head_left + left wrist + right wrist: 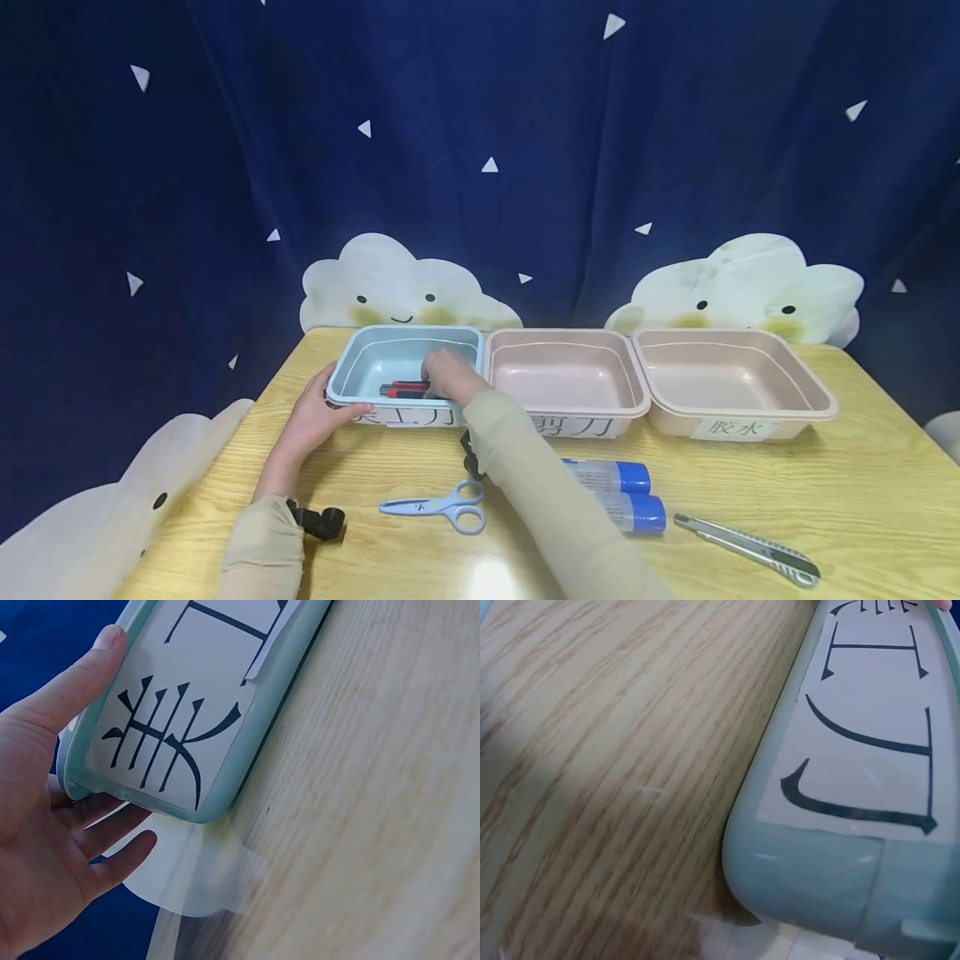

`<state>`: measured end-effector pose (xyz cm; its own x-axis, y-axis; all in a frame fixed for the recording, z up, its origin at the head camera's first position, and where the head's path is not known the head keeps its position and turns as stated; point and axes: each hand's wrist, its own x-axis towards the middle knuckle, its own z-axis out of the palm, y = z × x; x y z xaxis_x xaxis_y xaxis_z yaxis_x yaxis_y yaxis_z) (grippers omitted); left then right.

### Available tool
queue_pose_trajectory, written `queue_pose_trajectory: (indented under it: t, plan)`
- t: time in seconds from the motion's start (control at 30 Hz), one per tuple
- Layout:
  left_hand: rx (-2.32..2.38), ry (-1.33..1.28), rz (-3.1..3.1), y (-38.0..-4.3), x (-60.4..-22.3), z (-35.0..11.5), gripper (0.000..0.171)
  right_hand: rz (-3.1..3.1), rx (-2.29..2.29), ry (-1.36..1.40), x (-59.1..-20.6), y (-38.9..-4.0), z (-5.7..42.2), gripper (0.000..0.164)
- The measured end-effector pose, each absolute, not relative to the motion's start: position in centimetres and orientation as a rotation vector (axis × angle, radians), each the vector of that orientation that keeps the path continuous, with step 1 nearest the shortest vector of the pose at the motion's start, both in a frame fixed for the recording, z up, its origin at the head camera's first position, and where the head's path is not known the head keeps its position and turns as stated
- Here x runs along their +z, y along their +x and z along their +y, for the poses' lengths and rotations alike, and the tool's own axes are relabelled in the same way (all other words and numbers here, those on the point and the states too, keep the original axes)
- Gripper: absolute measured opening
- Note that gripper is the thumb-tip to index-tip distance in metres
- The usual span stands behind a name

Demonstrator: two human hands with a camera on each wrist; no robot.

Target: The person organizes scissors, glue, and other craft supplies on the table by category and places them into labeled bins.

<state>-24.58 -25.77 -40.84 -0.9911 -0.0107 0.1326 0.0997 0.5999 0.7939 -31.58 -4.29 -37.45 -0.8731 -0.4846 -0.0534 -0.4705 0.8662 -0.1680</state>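
My left hand (313,415) holds the left end of the light blue bin (411,330), thumb over its rim and fingers beneath. In the left wrist view that hand (52,802) is at the bin's corner, beside a white label (169,739) with black characters. Reaching over the front rim, my right hand (452,375) is down inside the same bin. Red and black utility knives (405,389) lie in there, their right ends meeting its fingers. The fingertips are hidden, so I cannot tell whether they grip a knife. The right wrist view shows the bin's labelled front (817,874).
Two pink bins stand to the right, a middle one (566,335) and a far one (750,406), both labelled. On the table lie light blue scissors (438,506), two blue-capped glue sticks (633,477) partly behind my right sleeve, and a grey utility knife (750,547).
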Motion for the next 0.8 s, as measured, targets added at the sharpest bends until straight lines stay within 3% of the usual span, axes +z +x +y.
queue_pose_trajectory:
  t: [0.23,0.8]
  plan:
    - [-1.345,-0.071,-2.700,-24.5,-40.8,-25.8,0.099,2.962,-0.252,-0.716,-37.4,-31.7,-4.3,0.033]
    - [-1.343,-0.082,-2.690,-24.5,-40.8,-25.8,0.097,3.033,-0.396,-0.921,-35.8,-30.8,-2.4,0.017]
